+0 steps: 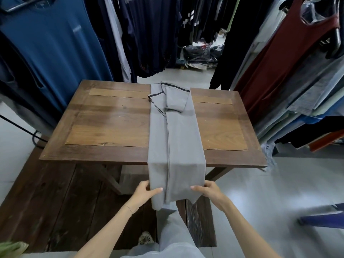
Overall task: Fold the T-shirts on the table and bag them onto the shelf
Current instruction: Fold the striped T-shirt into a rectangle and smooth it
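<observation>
Left hand [145,191] and right hand [208,190] pinching the hanging hem of the grey T-shirt [175,138], already folded into a long strip across the wooden surface [111,131]. Folding step under way; probably next, hem carried up toward the collar, edges kept square.

Bare table [111,116] both sides of shirt [175,138]; hanging clothes [55,43] crowd edges
</observation>
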A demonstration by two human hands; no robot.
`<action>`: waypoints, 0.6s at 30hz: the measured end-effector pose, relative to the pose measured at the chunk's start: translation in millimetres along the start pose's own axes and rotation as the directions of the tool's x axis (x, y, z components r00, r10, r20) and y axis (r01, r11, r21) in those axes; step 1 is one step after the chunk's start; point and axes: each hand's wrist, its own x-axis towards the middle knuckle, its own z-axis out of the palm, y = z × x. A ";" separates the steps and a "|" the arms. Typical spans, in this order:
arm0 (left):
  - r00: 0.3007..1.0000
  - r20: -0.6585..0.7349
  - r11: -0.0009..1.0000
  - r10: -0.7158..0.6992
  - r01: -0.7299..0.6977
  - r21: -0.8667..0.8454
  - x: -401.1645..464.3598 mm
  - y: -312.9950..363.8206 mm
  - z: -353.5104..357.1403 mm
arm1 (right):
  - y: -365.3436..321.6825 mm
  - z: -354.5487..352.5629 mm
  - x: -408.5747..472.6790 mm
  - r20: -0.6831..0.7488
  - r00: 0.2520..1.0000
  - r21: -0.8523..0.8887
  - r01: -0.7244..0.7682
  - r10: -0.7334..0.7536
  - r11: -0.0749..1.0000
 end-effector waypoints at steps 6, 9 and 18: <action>0.992 0.082 0.995 -0.095 0.093 0.019 -9.5 -10.8 3.1 | 11.2 5.9 -12.7 0.057 0.997 0.010 -0.058 0.057 0.998; 0.985 0.118 0.990 -0.127 0.133 -0.041 -13.1 -15.0 2.0 | 13.7 6.1 -17.3 0.085 0.993 -0.004 -0.077 0.077 0.997; 0.975 0.210 0.995 -0.075 0.088 -0.053 -28.7 -32.3 2.0 | 14.6 1.5 -33.0 0.079 0.989 -0.088 -0.115 0.122 0.989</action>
